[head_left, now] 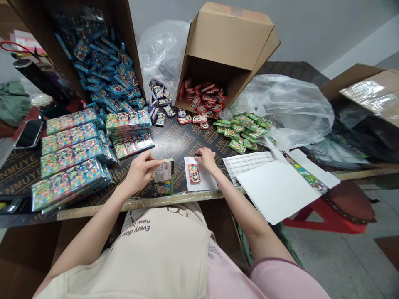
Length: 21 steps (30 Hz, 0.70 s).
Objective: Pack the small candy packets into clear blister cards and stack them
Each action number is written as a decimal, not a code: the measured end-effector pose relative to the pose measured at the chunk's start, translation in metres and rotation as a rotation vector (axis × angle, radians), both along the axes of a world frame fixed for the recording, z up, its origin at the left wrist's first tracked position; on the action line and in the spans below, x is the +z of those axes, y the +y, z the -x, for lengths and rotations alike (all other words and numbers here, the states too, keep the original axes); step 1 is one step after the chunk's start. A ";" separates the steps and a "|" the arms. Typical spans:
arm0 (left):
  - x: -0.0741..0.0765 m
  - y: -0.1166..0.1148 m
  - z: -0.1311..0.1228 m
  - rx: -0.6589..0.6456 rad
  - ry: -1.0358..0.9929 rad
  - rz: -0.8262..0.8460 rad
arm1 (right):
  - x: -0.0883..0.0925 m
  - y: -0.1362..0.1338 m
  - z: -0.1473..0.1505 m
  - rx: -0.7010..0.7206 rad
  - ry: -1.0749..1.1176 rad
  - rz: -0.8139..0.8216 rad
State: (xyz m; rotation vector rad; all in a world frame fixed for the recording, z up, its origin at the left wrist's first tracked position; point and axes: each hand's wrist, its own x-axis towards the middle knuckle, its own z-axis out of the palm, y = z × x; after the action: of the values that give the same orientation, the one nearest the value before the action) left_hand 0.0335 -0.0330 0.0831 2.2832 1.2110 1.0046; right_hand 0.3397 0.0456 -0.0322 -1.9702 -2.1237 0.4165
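Note:
My left hand (pixel 139 174) is closed, thumb and fingers pinching the upper edge of a green-edged printed package (pixel 168 178) that bears a pale barcode-like label. To its right a white card (pixel 204 182) lies on the dark table, with a small red colourful packet (pixel 194 174) on it. At the card's top edge is my right hand (pixel 206 159), its fingers curled together; whatever they hold, if anything, is too small to make out. Stacks of wrapped multicoloured packet strips (pixel 68 153) stand left of my left hand, beside another stack (pixel 129 120).
Behind are a carton of blue packets (pixel 106 74), loose purple packets (pixel 162 93), a carton of red packets (pixel 205 97) and green packets (pixel 245 131) by a plastic bag (pixel 286 104). White sheets (pixel 274 187) overhang the front edge at right. A phone (pixel 29 133) lies far left.

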 end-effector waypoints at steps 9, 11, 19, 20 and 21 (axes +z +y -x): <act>0.001 -0.001 0.000 0.001 -0.003 -0.006 | 0.007 0.011 -0.037 -0.063 -0.034 0.014; 0.001 -0.001 -0.001 0.000 -0.006 -0.002 | 0.004 0.007 -0.040 -0.052 -0.032 0.013; 0.000 -0.002 0.000 -0.012 -0.014 -0.018 | 0.000 -0.011 -0.034 0.015 0.019 -0.049; 0.000 -0.001 0.000 -0.013 -0.013 -0.021 | 0.000 -0.011 -0.034 0.016 0.026 -0.049; -0.001 -0.001 0.000 -0.011 -0.012 -0.024 | 0.001 -0.011 -0.035 0.013 0.032 -0.046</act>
State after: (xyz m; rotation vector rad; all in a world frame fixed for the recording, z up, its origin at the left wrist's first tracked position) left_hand 0.0337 -0.0341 0.0822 2.2961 1.1874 1.0322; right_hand 0.3749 0.0345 -0.0313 -1.9127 -2.1085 0.3956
